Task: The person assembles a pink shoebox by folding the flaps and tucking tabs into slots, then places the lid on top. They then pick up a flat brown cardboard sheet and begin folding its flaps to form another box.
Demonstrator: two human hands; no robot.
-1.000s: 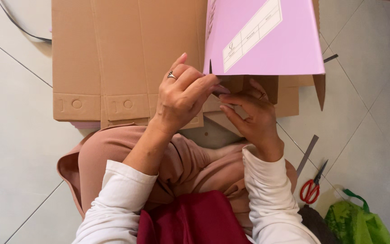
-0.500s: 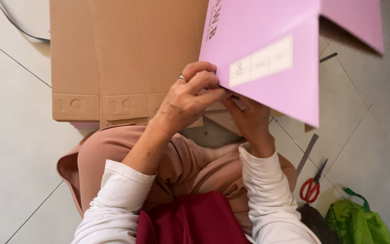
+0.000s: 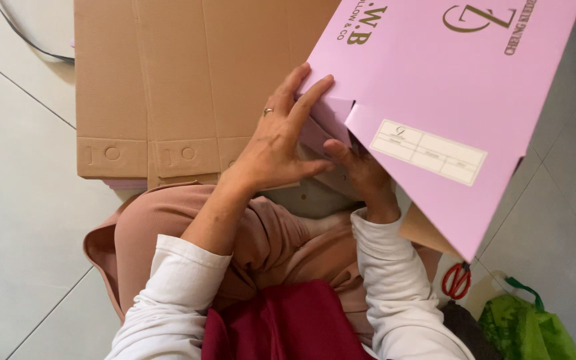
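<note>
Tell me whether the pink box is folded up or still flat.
Partly folded: the pink box has flaps bent inward where the left hand presses and the right hand reaches underneath.

Flat brown cardboard on tiles; red-handled scissors; green bag.

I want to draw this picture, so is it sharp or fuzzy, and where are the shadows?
Head view: sharp and evenly lit, with no glare. The left hand and pink box look crisp. Soft shadow lies under the box, dimming the right hand. The scissors at the edge are small but clear.
</note>
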